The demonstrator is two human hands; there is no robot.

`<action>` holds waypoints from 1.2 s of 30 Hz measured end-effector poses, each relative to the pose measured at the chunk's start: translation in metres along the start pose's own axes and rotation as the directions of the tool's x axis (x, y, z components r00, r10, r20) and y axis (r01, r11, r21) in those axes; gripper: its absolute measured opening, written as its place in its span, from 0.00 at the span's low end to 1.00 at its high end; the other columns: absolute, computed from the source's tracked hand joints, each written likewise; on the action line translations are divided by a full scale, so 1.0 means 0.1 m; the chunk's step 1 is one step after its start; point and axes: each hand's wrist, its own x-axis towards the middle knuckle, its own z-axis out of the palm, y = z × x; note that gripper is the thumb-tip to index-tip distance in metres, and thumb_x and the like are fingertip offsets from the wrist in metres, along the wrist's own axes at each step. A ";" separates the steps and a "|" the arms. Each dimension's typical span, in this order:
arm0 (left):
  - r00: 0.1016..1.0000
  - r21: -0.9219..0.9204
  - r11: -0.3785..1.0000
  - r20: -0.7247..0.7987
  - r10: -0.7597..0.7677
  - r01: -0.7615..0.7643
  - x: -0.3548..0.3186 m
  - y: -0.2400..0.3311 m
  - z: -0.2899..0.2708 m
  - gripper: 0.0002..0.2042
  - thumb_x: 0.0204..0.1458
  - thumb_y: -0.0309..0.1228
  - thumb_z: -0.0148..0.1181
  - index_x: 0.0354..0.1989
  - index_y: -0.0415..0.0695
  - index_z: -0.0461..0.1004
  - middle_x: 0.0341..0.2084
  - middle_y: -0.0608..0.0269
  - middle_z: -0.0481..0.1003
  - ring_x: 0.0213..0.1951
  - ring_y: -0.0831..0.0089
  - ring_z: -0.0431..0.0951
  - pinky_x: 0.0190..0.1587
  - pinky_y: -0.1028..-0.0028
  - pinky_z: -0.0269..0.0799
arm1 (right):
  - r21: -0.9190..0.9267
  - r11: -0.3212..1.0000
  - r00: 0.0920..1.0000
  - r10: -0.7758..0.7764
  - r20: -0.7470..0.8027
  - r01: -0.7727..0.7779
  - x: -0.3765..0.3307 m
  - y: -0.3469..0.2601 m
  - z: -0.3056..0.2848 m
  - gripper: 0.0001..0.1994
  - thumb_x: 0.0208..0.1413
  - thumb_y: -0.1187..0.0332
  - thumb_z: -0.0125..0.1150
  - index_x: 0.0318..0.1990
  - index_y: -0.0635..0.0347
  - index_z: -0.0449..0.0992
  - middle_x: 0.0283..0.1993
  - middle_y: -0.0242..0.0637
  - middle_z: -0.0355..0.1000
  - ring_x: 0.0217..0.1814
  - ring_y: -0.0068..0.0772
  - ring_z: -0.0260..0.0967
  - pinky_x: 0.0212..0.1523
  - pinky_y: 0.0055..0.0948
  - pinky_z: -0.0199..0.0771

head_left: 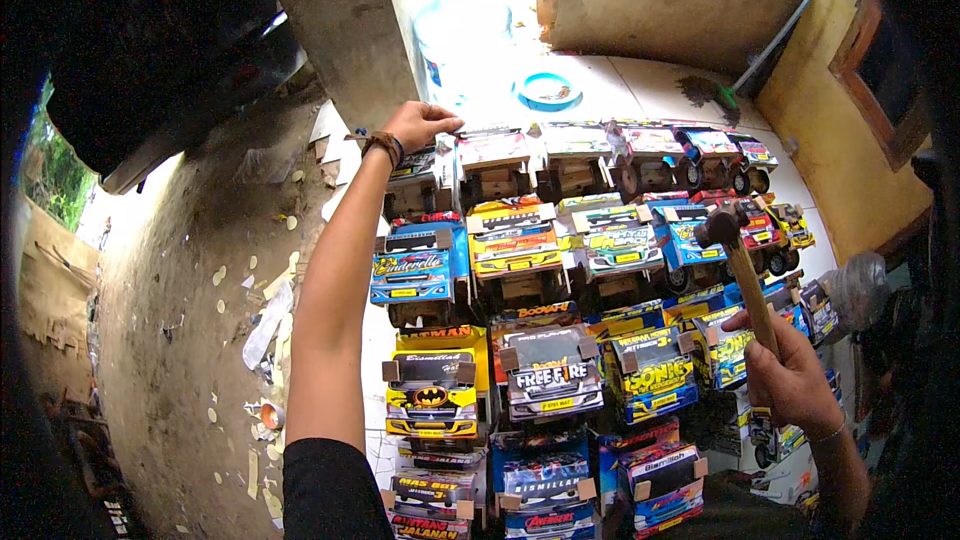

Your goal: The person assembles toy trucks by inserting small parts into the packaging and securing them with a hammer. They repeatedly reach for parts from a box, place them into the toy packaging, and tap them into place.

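Note:
My left hand (424, 127) reaches to the far left corner of the rows of toy trucks. Its thumb and fingers are pressed together at the top of the back-left toy truck (415, 168); whatever they pinch is too small to make out. In my right hand (790, 377), on the right side, is a hammer (750, 290), gripped by its wooden handle with the dark head up, above the trucks. Brightly printed toy trucks stand in several rows, among them a blue one (412, 265), a yellow one (515, 240) and a black-and-yellow one (432, 395).
Beyond the trucks stand a large clear water bottle (460, 25) and a blue-rimmed dish (548, 90) on white tiles. A broom (720, 95) leans by the yellow wall (810, 80). Scraps and an orange-rimmed cup (271, 415) lie on the bare floor (190, 340) at left.

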 end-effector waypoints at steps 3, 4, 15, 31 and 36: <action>0.999 -0.087 0.995 0.003 0.050 -0.050 -0.02 -0.07 0.04 0.20 0.51 0.45 0.66 0.43 0.41 0.81 0.36 0.61 0.81 0.39 0.76 0.79 0.44 0.74 0.73 | -0.032 0.999 0.999 -0.018 0.038 0.020 0.18 -0.12 0.04 0.15 0.63 0.65 0.50 0.55 0.57 0.67 0.23 0.21 0.60 0.20 0.11 0.56 0.20 0.17 0.57; 0.998 -0.071 0.995 -0.023 0.066 -0.067 -0.02 -0.09 0.06 0.20 0.51 0.45 0.66 0.43 0.41 0.81 0.35 0.62 0.81 0.37 0.77 0.78 0.42 0.76 0.72 | -0.036 0.999 0.999 -0.030 0.045 0.031 0.25 -0.15 0.06 0.15 0.63 0.64 0.51 0.55 0.57 0.68 0.23 0.21 0.60 0.20 0.11 0.56 0.20 0.17 0.56; 0.990 -0.002 0.995 -0.101 0.095 -0.096 -0.02 -0.14 0.11 0.18 0.51 0.42 0.66 0.42 0.40 0.81 0.35 0.63 0.81 0.37 0.79 0.77 0.44 0.77 0.71 | -0.214 0.911 0.936 -0.338 0.099 0.352 1.51 -0.44 0.48 0.17 0.66 0.61 0.48 0.58 0.58 0.66 0.22 0.17 0.54 0.19 0.09 0.50 0.17 0.15 0.50; 0.987 -0.072 0.992 -0.125 0.098 -0.108 0.00 -0.20 0.14 0.18 0.49 0.44 0.67 0.40 0.41 0.82 0.34 0.61 0.81 0.36 0.77 0.78 0.43 0.76 0.73 | -0.747 0.370 0.681 -0.717 0.148 0.553 2.82 -0.52 0.95 0.26 0.62 0.67 0.48 0.68 0.45 0.55 0.28 0.56 0.72 0.28 0.56 0.70 0.32 0.52 0.67; 0.986 -0.042 0.993 -0.132 0.103 -0.110 0.02 -0.22 0.14 0.21 0.47 0.48 0.68 0.39 0.43 0.83 0.34 0.58 0.82 0.37 0.72 0.80 0.43 0.72 0.74 | -0.813 0.302 0.668 -0.732 0.137 0.498 2.83 -0.52 1.02 0.26 0.62 0.65 0.47 0.68 0.41 0.55 0.24 0.51 0.72 0.24 0.53 0.70 0.25 0.51 0.67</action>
